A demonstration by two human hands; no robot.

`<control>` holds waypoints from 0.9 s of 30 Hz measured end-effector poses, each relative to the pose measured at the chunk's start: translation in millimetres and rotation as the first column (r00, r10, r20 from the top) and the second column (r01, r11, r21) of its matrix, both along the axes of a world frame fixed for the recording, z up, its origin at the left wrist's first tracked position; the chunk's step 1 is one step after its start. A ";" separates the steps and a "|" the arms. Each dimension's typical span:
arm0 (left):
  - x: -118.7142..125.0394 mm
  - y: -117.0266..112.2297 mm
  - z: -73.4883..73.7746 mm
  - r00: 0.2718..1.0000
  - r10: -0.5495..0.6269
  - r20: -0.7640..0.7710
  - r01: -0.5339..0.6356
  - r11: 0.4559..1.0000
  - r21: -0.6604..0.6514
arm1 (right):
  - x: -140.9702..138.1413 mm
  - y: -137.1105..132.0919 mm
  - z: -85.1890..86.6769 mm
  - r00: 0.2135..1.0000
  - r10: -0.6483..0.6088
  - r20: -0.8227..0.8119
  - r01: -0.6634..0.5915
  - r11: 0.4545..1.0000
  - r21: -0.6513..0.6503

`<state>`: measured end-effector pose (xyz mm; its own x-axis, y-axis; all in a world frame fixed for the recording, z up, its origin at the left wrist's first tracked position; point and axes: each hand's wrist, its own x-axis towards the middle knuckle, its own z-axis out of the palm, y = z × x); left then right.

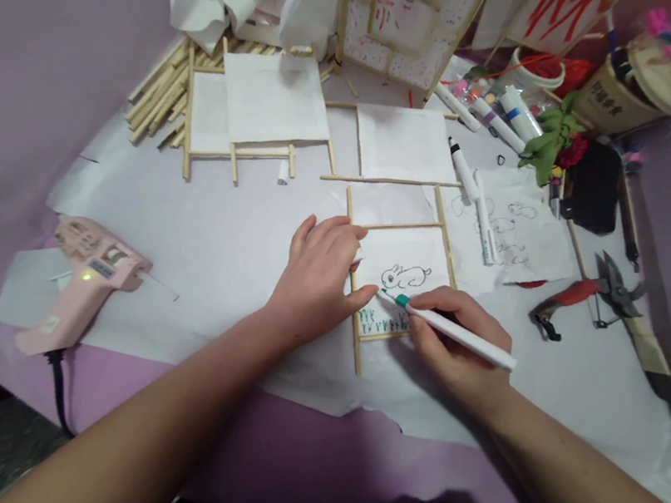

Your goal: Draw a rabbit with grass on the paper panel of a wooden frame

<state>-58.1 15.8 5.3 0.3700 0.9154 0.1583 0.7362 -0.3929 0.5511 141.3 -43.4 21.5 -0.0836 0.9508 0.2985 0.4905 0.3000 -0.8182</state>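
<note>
A white marker [458, 336] with a green collar is gripped in my right hand [466, 341], its green tip close to the paper below a rabbit drawing. That paper panel [401, 246] sits in a thin wooden stick frame [448, 247]; the black-outlined rabbit [403, 277] is above green grass strokes [377, 322]. My left hand [332, 273] rests on the frame's left side, thumb and fingers spread. Beside its fingers a small white piece [357, 256] peeks out, partly hidden; what it is I cannot make out.
A pink glue gun [87, 276] lies left. Behind are wooden sticks [162, 101] and more paper-covered frames [275, 97]. To the right lie markers [482, 217], a sketch sheet [525, 231], red-handled pruning shears [575, 293] and a paper cup [608, 97]. A decorated lantern panel [401, 15] stands behind.
</note>
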 end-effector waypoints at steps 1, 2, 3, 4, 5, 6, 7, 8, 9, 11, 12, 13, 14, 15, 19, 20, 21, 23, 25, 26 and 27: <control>0.0 0.1 0.0 1.000 0.000 0.002 0.000 1.000 -0.002 | 0.7 -0.6 -0.8 1.000 -0.008 0.000 0.008 1.000 -0.013; 0.0 0.2 0.0 1.000 0.000 0.004 0.000 1.000 -0.003 | 1.3 -1.5 -1.9 1.000 -0.012 -0.001 0.012 1.000 -0.021; 0.0 0.3 0.0 1.000 0.000 0.007 0.000 1.000 -0.004 | 1.9 -2.4 -3.2 1.000 -0.010 -0.006 0.010 1.000 -0.027; 0.0 0.4 0.1 1.000 -0.001 0.010 0.001 1.000 -0.005 | 2.3 -3.3 -4.6 1.000 -0.006 -0.012 0.006 0.999 -0.032; 0.0 0.4 0.1 1.000 -0.001 0.013 0.001 1.000 -0.004 | 2.5 -4.1 -5.9 1.000 -0.001 -0.021 0.001 0.999 -0.037; 0.0 0.5 0.1 1.000 -0.002 0.017 0.002 1.000 -0.001 | 2.5 -4.6 -7.0 0.999 0.005 -0.034 -0.006 0.999 -0.043; 0.0 0.5 0.0 1.000 -0.003 0.020 0.003 1.000 0.001 | 2.2 -5.0 -7.8 0.999 0.010 -0.052 -0.013 0.999 -0.050; 0.0 0.4 -0.1 1.000 -0.003 0.022 0.003 1.000 0.004 | 1.7 -5.1 -8.2 0.997 0.012 -0.071 -0.016 0.998 -0.054; 0.0 0.4 -0.2 1.000 -0.004 0.025 0.003 1.000 0.006 | 1.0 -5.1 -8.4 0.996 0.012 -0.088 -0.017 0.998 -0.053; 0.0 0.3 -0.4 1.000 -0.005 0.026 0.005 1.000 0.005 | -0.3 -4.5 -7.8 0.995 0.001 -0.096 -0.005 0.999 -0.041; 0.1 0.3 -0.5 1.000 -0.005 0.026 0.005 1.000 0.004 | -0.8 -4.1 -7.4 0.997 -0.017 -0.077 0.015 0.999 -0.033; 0.1 0.3 -0.5 1.000 -0.005 0.026 0.005 1.000 0.002 | -1.1 -3.6 -6.9 0.998 -0.042 -0.046 0.040 0.999 -0.025; 0.1 0.3 -0.5 1.000 -0.003 0.025 0.003 1.000 0.002 | -1.2 -3.0 -6.5 0.998 -0.065 -0.010 0.065 0.998 -0.015; 0.1 0.3 -0.5 1.000 -0.002 0.024 0.002 1.000 0.002 | -1.2 -2.4 -6.3 0.996 -0.082 0.023 0.082 0.997 -0.003; 0.1 0.2 -0.9 1.000 -0.003 0.019 0.003 1.000 0.014 | -0.7 0.3 -6.4 0.997 -0.050 0.057 0.048 0.998 0.041; 0.1 0.1 -1.1 1.000 -0.004 0.019 0.003 1.000 0.016 | -0.7 0.9 -6.5 0.998 -0.037 0.055 0.035 0.998 0.046; 0.0 0.1 -1.2 1.000 -0.005 0.019 0.004 1.000 0.017 | -0.8 1.4 -6.4 0.998 -0.027 0.057 0.024 0.998 0.050; 0.0 0.1 -1.4 1.000 -0.005 0.019 0.004 1.000 0.015 | -1.3 2.0 -6.0 0.998 -0.017 0.063 0.014 0.998 0.058; -0.1 0.2 -1.2 1.000 -0.004 0.017 0.004 1.000 0.012 | -1.9 2.1 -5.5 0.998 -0.011 0.069 0.007 0.998 0.061; -0.1 0.3 -1.1 1.000 -0.004 0.016 0.004 1.000 0.012 | -2.1 2.0 -5.4 0.997 -0.009 0.070 0.005 0.998 0.060; -0.1 0.4 -0.8 1.000 -0.006 0.014 0.006 1.000 0.012 | -2.3 1.9 -5.4 0.997 -0.009 0.072 0.005 0.998 0.060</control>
